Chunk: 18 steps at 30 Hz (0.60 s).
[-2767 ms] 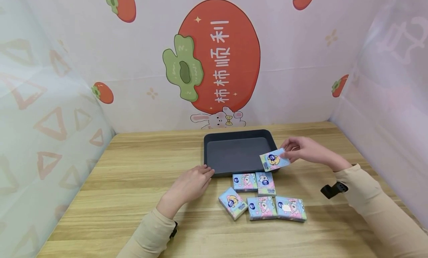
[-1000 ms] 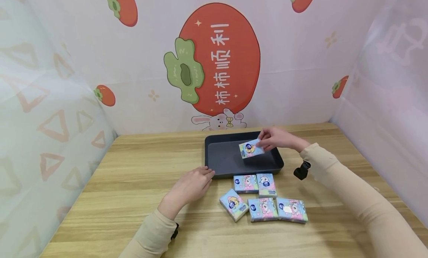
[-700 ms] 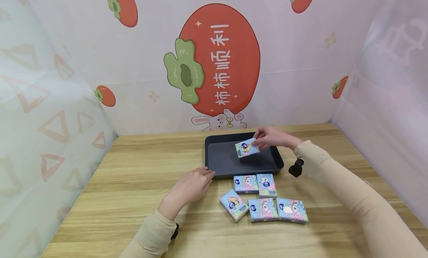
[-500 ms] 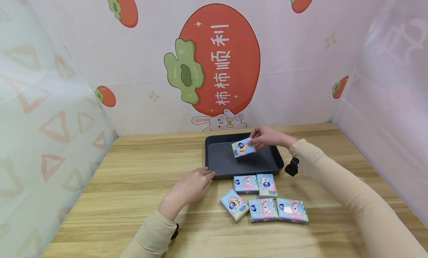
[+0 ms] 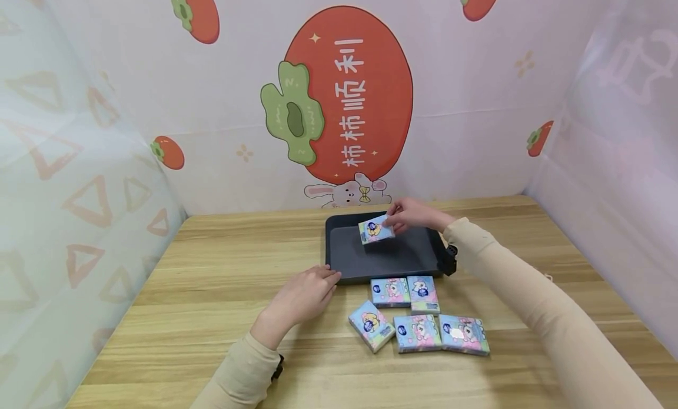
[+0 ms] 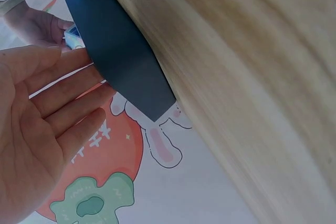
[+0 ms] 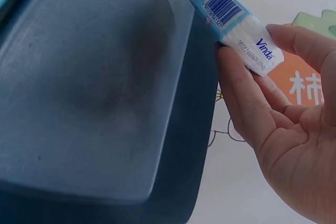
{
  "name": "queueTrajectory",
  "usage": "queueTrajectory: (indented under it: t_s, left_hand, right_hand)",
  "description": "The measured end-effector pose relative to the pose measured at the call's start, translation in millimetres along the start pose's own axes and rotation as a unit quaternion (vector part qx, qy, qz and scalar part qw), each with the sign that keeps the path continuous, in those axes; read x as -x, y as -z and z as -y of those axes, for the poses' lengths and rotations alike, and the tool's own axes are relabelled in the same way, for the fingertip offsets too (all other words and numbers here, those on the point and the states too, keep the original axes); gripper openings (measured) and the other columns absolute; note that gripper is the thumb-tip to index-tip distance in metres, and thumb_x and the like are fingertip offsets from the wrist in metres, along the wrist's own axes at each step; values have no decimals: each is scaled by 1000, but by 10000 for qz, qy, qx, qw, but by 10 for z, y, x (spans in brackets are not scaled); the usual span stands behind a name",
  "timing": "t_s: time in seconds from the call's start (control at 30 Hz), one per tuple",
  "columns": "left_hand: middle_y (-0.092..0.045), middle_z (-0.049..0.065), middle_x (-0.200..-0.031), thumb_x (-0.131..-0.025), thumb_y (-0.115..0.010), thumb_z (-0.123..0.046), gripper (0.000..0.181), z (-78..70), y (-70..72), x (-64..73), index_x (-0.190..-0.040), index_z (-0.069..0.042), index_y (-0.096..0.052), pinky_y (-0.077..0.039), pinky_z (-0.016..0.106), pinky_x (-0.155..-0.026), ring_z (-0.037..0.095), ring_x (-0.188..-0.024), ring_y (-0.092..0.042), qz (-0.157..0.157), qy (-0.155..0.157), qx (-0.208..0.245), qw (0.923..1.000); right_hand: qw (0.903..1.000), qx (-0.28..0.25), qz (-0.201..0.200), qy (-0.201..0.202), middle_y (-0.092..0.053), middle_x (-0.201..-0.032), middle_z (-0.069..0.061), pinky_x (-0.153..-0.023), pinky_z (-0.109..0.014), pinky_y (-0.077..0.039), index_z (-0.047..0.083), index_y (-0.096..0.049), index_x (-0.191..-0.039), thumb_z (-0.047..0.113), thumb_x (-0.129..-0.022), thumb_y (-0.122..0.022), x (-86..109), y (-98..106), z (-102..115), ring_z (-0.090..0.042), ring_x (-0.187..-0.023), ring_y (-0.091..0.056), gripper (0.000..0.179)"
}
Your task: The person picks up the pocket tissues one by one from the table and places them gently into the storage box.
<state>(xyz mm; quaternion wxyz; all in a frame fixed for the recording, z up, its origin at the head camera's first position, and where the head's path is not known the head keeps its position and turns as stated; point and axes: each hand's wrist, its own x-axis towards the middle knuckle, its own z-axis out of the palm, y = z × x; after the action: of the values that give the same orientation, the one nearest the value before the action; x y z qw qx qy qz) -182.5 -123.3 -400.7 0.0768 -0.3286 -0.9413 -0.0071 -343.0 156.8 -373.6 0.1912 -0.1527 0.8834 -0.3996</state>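
Note:
My right hand (image 5: 412, 215) pinches a pack of tissues (image 5: 375, 229) by its right end, thumb on one face and fingers on the other. The pack hangs tilted above the dark grey tray (image 5: 346, 273), and its white Vinda-printed side shows in the right wrist view. My left hand (image 5: 306, 292) lies with straight fingers at the tray's front left corner; in the left wrist view its fingertips are right at the tray's outer wall (image 6: 123, 51). Several more tissue packs lie on the table in front of the tray, the closest being a flat pack (image 5: 389, 292) beside an upright-turned one (image 5: 422, 294).
Nearer to me lie a slanted tissue pack (image 5: 372, 325) and two packs side by side, the left pack (image 5: 416, 333) and the right pack (image 5: 464, 334). A printed backdrop (image 5: 238, 103) rises behind the wooden table (image 5: 228, 250), with cloth walls at both sides.
The right hand has carried the tissue pack leftward from the tray's right edge to over its middle left. The left hand stays at the tray's corner, and the other packs lie as before.

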Motion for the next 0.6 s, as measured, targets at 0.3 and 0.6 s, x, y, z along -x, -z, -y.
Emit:
queueTrajectory:
  t_s: [0.3, 0.6]
  left_hand:
    - [-66, 10, -118, -95, -55, -20, 29, 9, -3, 9, -118, -7, -67, -52, 37, -97, 25, -114, -61, 2, 7, -27, 10000]
    - [-67, 10, -117, -95, -56, -19, 28, 11, -5, 7, -117, -7, -67, -52, 36, -96, 24, -113, -61, -118, -61, -42, 9999]
  right_hand:
    - [9997, -200, -43, -121, -62, -107, -18, -87, -44, -56, -1, -54, -111, 28, -87, -68, -127, -6, -8, -20, -84, -68, 40]
    - [9996, -250, 7, -157, -62, -108, -18, -86, -42, -57, -3, -55, -113, 29, -88, -66, -209, -43, 13, -21, -87, -67, 42]
